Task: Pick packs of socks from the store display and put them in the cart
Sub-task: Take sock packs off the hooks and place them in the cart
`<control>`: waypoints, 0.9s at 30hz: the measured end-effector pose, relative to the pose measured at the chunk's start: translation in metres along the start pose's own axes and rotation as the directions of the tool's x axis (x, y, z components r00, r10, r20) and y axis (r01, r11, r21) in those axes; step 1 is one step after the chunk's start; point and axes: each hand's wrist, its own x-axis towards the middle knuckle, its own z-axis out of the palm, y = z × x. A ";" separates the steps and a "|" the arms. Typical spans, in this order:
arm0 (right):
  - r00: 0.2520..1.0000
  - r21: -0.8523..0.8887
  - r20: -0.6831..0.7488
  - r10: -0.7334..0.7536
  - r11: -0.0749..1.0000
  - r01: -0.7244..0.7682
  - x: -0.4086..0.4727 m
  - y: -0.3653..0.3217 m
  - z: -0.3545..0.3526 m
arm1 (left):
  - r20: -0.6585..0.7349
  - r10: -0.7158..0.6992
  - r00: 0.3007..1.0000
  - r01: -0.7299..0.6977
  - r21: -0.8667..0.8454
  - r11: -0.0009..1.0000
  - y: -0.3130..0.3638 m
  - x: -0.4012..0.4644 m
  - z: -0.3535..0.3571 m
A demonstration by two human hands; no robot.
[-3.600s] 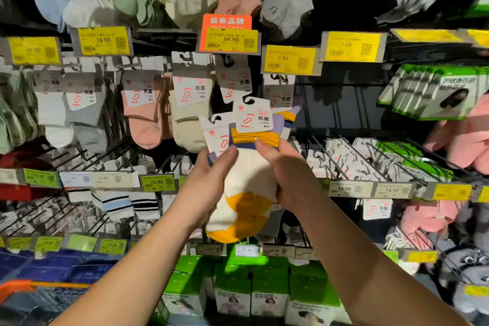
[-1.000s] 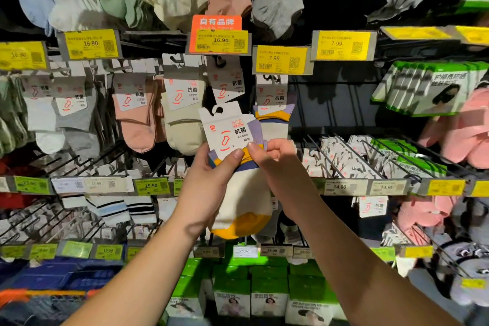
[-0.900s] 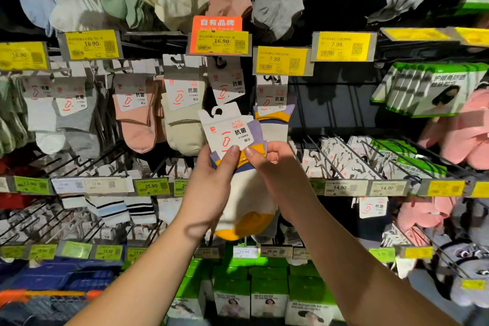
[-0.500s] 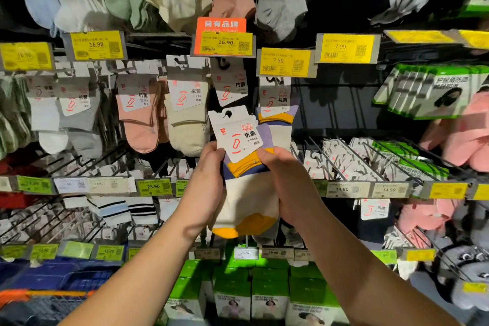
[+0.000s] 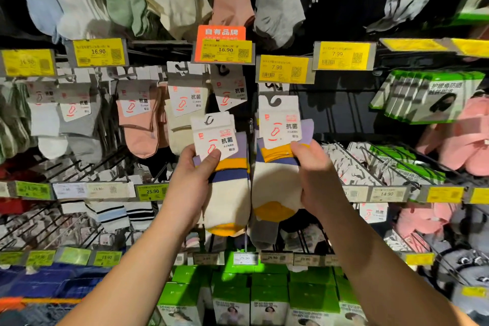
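Note:
My left hand (image 5: 191, 188) grips one pack of cream socks (image 5: 227, 193) with yellow, navy and purple bands; its thumb lies on the white card header. My right hand (image 5: 315, 174) grips a second matching sock pack (image 5: 275, 188) at its yellow band, its header hook up near the display peg under the 7.99 tag. The two packs hang side by side, a little apart, in front of the sock display. An orange-edged cart corner (image 5: 16, 304) shows at the lower left.
Pink and beige sock packs (image 5: 148, 119) hang to the left on pegs. Yellow price tags (image 5: 225, 51) line the rails. Green boxes (image 5: 232, 296) stand on the shelf below. Wire pegs with more packs (image 5: 352, 164) jut out at the right.
Both hands held the packs together as one bundle; now they have drawn apart, the left with one pack and the right with the other.

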 end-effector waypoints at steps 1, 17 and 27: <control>1.000 -0.008 -0.019 -0.023 1.000 0.023 0.002 -0.002 -0.004 | -0.013 0.008 1.000 -0.009 -0.025 1.000 0.002 0.001 -0.001; 0.999 -0.105 0.036 -0.037 0.994 0.040 0.047 -0.021 -0.001 | 0.003 -0.017 1.000 0.017 -0.145 0.989 0.009 -0.005 0.009; 1.000 -0.131 -0.006 -0.024 0.991 0.023 0.053 -0.013 -0.009 | 0.001 -0.009 1.000 0.009 -0.109 0.994 0.008 -0.004 0.007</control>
